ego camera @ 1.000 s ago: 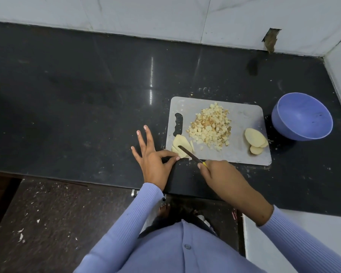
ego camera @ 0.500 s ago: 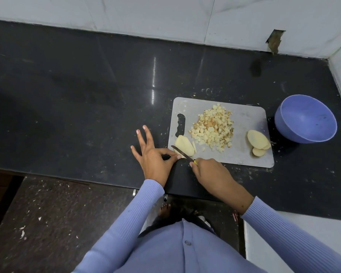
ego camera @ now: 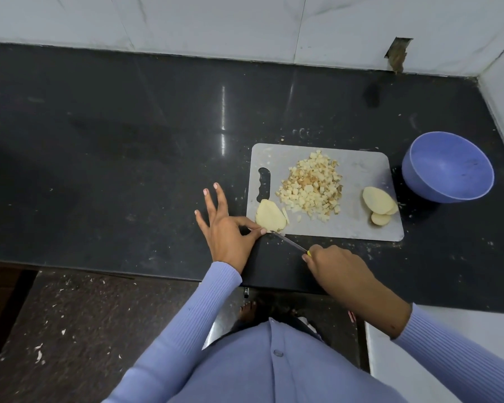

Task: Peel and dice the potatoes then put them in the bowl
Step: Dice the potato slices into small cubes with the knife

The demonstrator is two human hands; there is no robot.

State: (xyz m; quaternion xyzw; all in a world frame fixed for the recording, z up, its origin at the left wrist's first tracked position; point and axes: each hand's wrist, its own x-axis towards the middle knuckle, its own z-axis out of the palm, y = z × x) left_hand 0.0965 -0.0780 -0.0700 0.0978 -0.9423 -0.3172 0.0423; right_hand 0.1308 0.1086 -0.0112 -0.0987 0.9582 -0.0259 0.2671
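We are looking at a flat, pale potato slice (ego camera: 269,218) lying at the near left corner of the cutting board (ego camera: 358,228), smooth-faced and oval, with a few thin cut strips just beside its right edge. Our left hand (ego camera: 226,231) is pinching the slice's near edge between thumb and forefinger, the other three fingers fanning upward off the counter. Our right hand (ego camera: 333,267) is curling round the handle of a narrow knife (ego camera: 288,241); only a sliver of yellow handle is showing, and the thin blade is pointing toward the slice, its tip at the slice's near edge.

Mid-board, a heap of diced potato (ego camera: 312,187) is sitting in small, rough cubes, some pale, some browning. Toward the board's right end, more oval potato slices (ego camera: 378,203) are overlapping in a short stack. The board itself is a grey, matte rectangle with rounded corners and a slotted grip hole at its left.

Just right of the board, apart from it, a round lavender bowl (ego camera: 448,167) is standing, smooth plastic by the look. Everything is resting on a glossy black stone counter (ego camera: 128,141), flecked with crumbs.
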